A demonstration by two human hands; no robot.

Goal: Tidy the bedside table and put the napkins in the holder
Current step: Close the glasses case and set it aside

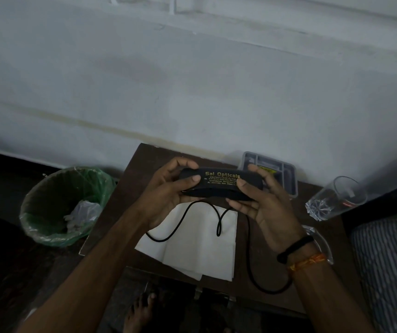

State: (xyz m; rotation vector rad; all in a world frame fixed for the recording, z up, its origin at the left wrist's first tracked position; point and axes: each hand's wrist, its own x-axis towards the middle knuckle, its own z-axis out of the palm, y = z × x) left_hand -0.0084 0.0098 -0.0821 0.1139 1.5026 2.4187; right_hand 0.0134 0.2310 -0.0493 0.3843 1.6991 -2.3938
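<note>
A black spectacle case [220, 186] with gold lettering is held above the dark brown bedside table [260, 282]. My left hand [168, 191] grips its left end, thumb on top. My right hand [262, 207] grips its right end, fingers curled under it. Below the case, white napkins [192, 243] lie flat on the table. A black cable [248, 260] loops across the napkins and the table. A grey compartment tray [288, 174] stands at the table's back right against the wall.
A drinking glass [336, 200] lies tilted at the table's right side. Left of the table stands a bin with a green liner [58, 207] and crumpled paper inside. A striped mattress [389, 265] borders the right. My bare foot [142, 311] is below the table's front edge.
</note>
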